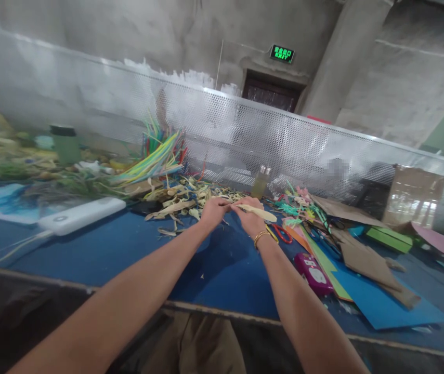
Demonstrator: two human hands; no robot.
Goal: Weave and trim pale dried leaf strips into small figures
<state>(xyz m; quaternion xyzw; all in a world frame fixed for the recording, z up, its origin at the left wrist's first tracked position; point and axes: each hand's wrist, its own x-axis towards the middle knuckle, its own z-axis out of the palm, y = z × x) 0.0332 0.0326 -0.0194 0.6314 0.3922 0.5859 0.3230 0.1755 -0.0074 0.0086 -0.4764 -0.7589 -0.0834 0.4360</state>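
Both of my hands meet over the blue table top (pixel 222 270). My left hand (pixel 214 210) pinches one end of a pale dried leaf strip (pixel 255 211), fingers closed. My right hand (pixel 250 217), with a gold bracelet on the wrist, grips the same strip, whose tip sticks out to the right. Just behind the hands lies a heap of dried leaf pieces (pixel 183 200).
A bundle of coloured straws (pixel 159 156) stands at the back left, a white power bank (pixel 81 215) lies left. Red-handled scissors (pixel 282 234), a pink case (pixel 313 272), coloured paper sheets (pixel 378 301) and brown cardboard (pixel 366 259) lie right. A perforated metal screen (pixel 269 140) bounds the far edge.
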